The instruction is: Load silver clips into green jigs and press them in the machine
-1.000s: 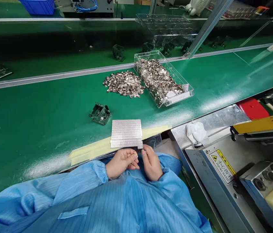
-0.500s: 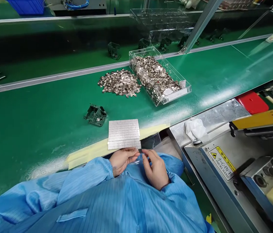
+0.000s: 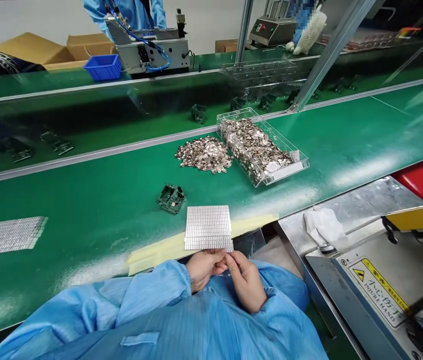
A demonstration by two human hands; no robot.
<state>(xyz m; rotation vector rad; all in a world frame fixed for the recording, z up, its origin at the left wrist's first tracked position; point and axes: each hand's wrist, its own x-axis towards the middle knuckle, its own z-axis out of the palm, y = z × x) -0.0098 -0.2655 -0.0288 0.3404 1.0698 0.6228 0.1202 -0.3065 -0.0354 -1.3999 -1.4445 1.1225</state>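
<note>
Both hands meet in front of me at the bench's near edge. My left hand (image 3: 204,269) is closed in a pinch, its fingertips just below a flat grid of small silvery metal pieces (image 3: 207,227). Pressed against those fingertips are the thumb and forefinger of my right hand (image 3: 249,285), also closed. Whatever lies between the fingers is too small or hidden to name. Beyond the grid sit a dark green part with upright walls (image 3: 172,198) and a loose heap of small metal pieces (image 3: 204,154). More such pieces fill a clear plastic tray (image 3: 258,145).
Pale yellow tape (image 3: 154,255) runs along the bench edge. At right stands a metal machine with a warning label (image 3: 378,290), near a crumpled white cloth (image 3: 322,227). Another silvery grid (image 3: 10,235) lies far left. Across the bench, a person in blue stands behind a machine (image 3: 154,52).
My right hand has closed in on my left, and their fingertips now touch. The view has tilted up, showing more of the far side.
</note>
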